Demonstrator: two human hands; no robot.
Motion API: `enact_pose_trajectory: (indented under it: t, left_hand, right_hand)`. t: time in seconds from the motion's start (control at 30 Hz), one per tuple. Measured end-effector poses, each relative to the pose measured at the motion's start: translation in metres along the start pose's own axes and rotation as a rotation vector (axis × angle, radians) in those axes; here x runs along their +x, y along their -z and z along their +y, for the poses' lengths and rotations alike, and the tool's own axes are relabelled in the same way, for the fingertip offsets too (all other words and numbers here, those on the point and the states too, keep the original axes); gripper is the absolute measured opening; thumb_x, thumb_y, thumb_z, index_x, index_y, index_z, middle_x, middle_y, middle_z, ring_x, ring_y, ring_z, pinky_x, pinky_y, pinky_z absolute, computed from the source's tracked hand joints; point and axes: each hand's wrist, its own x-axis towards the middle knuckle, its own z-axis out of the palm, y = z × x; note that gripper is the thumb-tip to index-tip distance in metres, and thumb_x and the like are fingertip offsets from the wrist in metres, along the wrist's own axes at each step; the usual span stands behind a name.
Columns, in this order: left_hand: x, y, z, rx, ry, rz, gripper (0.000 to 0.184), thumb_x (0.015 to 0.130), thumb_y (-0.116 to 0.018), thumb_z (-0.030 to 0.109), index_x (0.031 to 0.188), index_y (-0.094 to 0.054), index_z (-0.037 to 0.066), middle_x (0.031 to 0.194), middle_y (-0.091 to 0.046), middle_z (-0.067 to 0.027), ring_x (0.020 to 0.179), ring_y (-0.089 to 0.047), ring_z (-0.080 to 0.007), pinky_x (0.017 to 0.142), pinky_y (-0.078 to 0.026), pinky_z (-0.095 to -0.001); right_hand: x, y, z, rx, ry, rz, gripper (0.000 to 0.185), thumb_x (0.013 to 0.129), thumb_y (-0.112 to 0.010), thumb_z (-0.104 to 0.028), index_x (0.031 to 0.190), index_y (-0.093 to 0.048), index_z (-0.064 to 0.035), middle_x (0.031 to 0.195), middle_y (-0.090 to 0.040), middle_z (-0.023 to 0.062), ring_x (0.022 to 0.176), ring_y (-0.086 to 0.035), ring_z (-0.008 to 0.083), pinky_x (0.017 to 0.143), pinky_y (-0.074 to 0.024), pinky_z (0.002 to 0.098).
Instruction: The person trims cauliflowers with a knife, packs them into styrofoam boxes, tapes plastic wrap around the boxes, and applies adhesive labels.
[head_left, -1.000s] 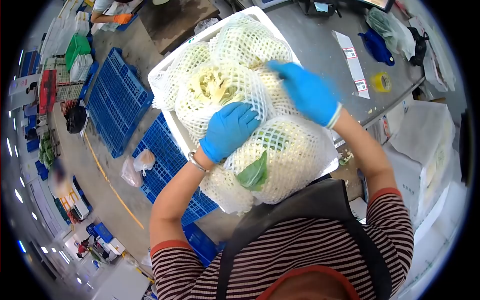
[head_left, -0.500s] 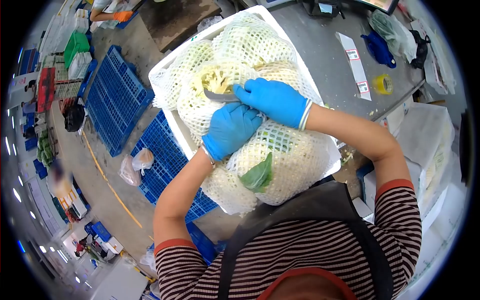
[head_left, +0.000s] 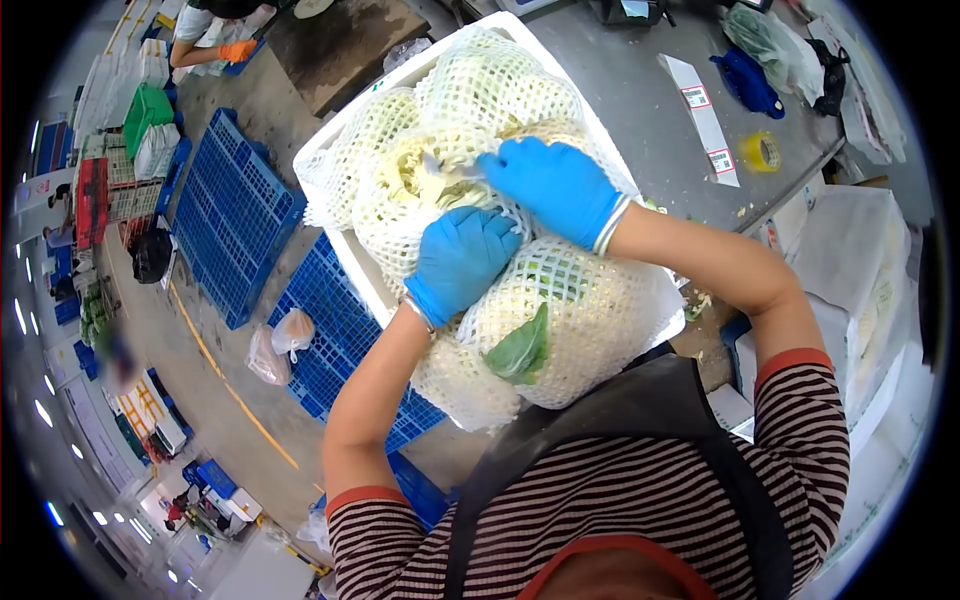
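Cauliflower point(head_left: 408, 172) with its pale, crumbly florets laid bare sits toward the far left part of a white foam box point(head_left: 358, 272), wrapped around its sides in a white foam net point(head_left: 385, 228). In the head view, the person's left hand point(head_left: 462, 258), in a blue glove, lies on the near side of this head with its fingers curled, closed on the net. The right hand point(head_left: 560, 192), also gloved in blue, is shut around a small knife point(head_left: 456, 173), its handle mostly hidden in the fist and its blade reaching left over the bared florets. Whether the blade touches them, I cannot tell.

More netted heads crowd the box: a pale one point(head_left: 500, 85) at the far end, and a large one point(head_left: 605, 310) at the near right, where a green leaf point(head_left: 520, 350) shows.

Right of the box runs a grey workbench point(head_left: 625, 95) with a white strip point(head_left: 700, 125) carrying red-and-white labels, a roll of yellow tape point(head_left: 762, 152) and a blue cloth item point(head_left: 748, 85). To the left, blue pallets point(head_left: 240, 225) lie on the floor, with plastic bags point(head_left: 292, 332) on one nearby. At the far left, another person's hand wears an orange glove point(head_left: 238, 51).
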Motion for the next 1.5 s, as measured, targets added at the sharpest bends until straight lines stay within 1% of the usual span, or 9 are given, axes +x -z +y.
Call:
enact_pose_trajectory:
  t: [0.43,0.6,0.7,0.83,0.9,0.97,1.0,1.13,1.5]
  left_hand:
    - [0.005,0.007,0.000,-0.068,0.063,0.008,0.009,0.079,-0.065,0.018,0.087,-0.066,0.015,0.086,-0.063,-0.0017,0.078,-0.061,-0.0211,0.065,-0.050,-0.0344]
    - [0.016,0.027,-0.003,-0.160,0.138,0.060,0.020,0.079,-0.071,0.025,0.092,-0.067,0.011,0.091,-0.066,-0.0037,0.078,-0.063,-0.0191,0.062,-0.051,-0.0312]
    - [0.020,0.046,-0.010,-0.733,0.696,0.062,0.030,0.080,-0.074,0.029,0.100,-0.068,0.007,0.092,-0.067,-0.0053,0.074,-0.062,-0.0167,0.063,-0.051,-0.0289]
    - [0.025,0.061,-0.069,-0.454,1.070,0.368,0.039,0.082,-0.076,0.025,0.112,-0.064,0.002,0.101,-0.069,-0.0090,0.082,-0.062,-0.0169,0.076,-0.051,-0.0294]
    - [-0.001,0.029,-0.106,-0.173,0.848,0.340,0.041,0.081,-0.075,0.026,0.114,-0.064,0.005,0.112,-0.064,-0.0125,0.095,-0.062,-0.0231,0.084,-0.050,-0.0354]
    - [-0.023,0.026,-0.115,-0.245,0.913,0.418,0.046,0.084,-0.072,0.022,0.125,-0.061,0.005,0.126,-0.059,-0.0150,0.113,-0.058,-0.0267,0.095,-0.046,-0.0373]
    - [-0.040,0.032,-0.132,-0.290,0.877,0.520,0.044,0.086,-0.069,0.020,0.126,-0.060,0.004,0.127,-0.059,-0.0145,0.115,-0.058,-0.0260,0.096,-0.046,-0.0365]
    - [-0.059,0.091,-0.076,-0.235,1.015,0.671,0.036,0.093,-0.061,0.012,0.127,-0.059,0.000,0.126,-0.061,-0.0136,0.115,-0.058,-0.0218,0.098,-0.045,-0.0324]
    - [-0.148,0.098,0.100,-0.368,1.369,0.749,0.029,0.096,-0.057,0.008,0.124,-0.062,0.002,0.124,-0.064,-0.0078,0.109,-0.058,-0.0130,0.092,-0.044,-0.0246]
  right_hand:
    - [-0.002,0.021,0.016,0.092,0.155,0.154,0.038,0.083,-0.060,-0.011,0.122,-0.058,-0.0126,0.101,-0.061,0.0095,0.093,-0.064,0.0273,0.074,-0.0543,0.0367]
    - [-0.054,0.071,0.037,0.320,-0.125,0.425,0.042,0.091,-0.060,-0.007,0.132,-0.055,-0.0118,0.099,-0.064,0.0111,0.088,-0.064,0.0270,0.076,-0.0530,0.0340]
    - [-0.113,0.070,0.052,0.473,-0.528,0.632,0.036,0.092,-0.057,-0.005,0.128,-0.056,-0.0059,0.099,-0.065,0.0097,0.079,-0.063,0.0176,0.069,-0.0505,0.0306]
    - [-0.193,0.035,0.086,0.353,-0.803,0.725,0.028,0.091,-0.058,-0.006,0.119,-0.059,-0.0028,0.090,-0.066,0.0152,0.074,-0.065,0.0238,0.066,-0.0514,0.0324]
    - [-0.256,-0.032,0.123,-0.178,-0.690,0.562,0.024,0.093,-0.055,-0.014,0.115,-0.061,-0.0040,0.090,-0.065,0.0226,0.078,-0.065,0.0355,0.067,-0.0521,0.0384]
    - [-0.370,-0.117,0.175,0.153,-0.833,-0.091,0.028,0.096,-0.051,-0.023,0.113,-0.061,-0.0043,0.092,-0.063,0.0260,0.080,-0.061,0.0437,0.067,-0.0497,0.0454]
    - [-0.384,-0.111,0.158,0.107,-0.925,0.014,0.030,0.097,-0.048,-0.026,0.112,-0.061,-0.0037,0.093,-0.064,0.0257,0.081,-0.061,0.0439,0.067,-0.0493,0.0466]
    - [-0.385,-0.047,0.136,0.123,-1.180,0.204,0.030,0.098,-0.047,-0.024,0.118,-0.060,-0.0061,0.097,-0.065,0.0255,0.083,-0.063,0.0428,0.071,-0.0504,0.0464]
    - [-0.291,-0.180,0.231,0.130,-0.727,0.153,0.061,0.087,-0.052,-0.013,0.146,-0.036,-0.0082,0.123,-0.054,0.0271,0.104,-0.057,0.0432,0.089,-0.0474,0.0480]
